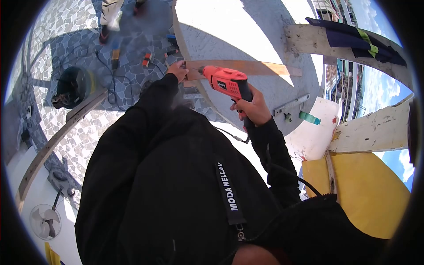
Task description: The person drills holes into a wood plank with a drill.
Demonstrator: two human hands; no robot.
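Note:
A red corded power drill (226,81) is in my right hand (253,106), whose fingers wrap round its black handle. Its chuck points left, at the near end of a long brown wooden board (247,67) that lies across the grey tabletop (221,33). At that same end, by the table's edge, my left hand (177,70) closes its fingers on the board, just left of the drill's tip. The drill's cord drops below my right hand toward the floor.
A metal level (291,104) and a green bottle (309,118) lie right of the drill. On the tiled floor are a dark bucket (73,86), cords and an orange tool (147,59). Another person's leg (109,15) shows at top left. A fan (45,221) stands lower left.

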